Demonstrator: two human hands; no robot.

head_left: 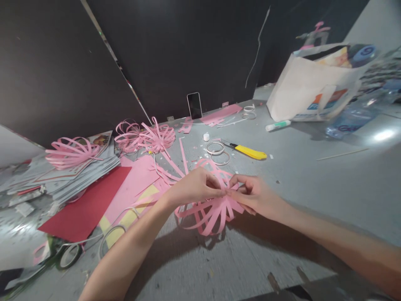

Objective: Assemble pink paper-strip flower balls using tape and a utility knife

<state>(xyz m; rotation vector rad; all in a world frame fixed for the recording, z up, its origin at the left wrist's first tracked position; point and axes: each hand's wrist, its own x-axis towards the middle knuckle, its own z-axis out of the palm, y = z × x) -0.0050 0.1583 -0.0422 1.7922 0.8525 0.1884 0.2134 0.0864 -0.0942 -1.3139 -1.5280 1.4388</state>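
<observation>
A pink paper-strip flower [210, 217] with looped petals rests on the grey table, below and between my two hands. My left hand [200, 186] pinches the flower near its centre, thumb and fingers together. Against the same spot from the right, my right hand [250, 193] is closed with its thumb and forefinger on the strips. The fingertips of both hands nearly meet there and hide the exact centre. Just behind the flower lie two tape rings [215, 148] and a yellow cutter knife [250, 152].
Finished-looking pink loop flowers [158, 137] and stacked papers [84, 173] are at the left, beside a red sheet [86, 205]. A phone [194, 106] leans on the dark wall. At right are a glue stick [278, 125], a white bag [300, 88] and a plastic bottle [351, 121].
</observation>
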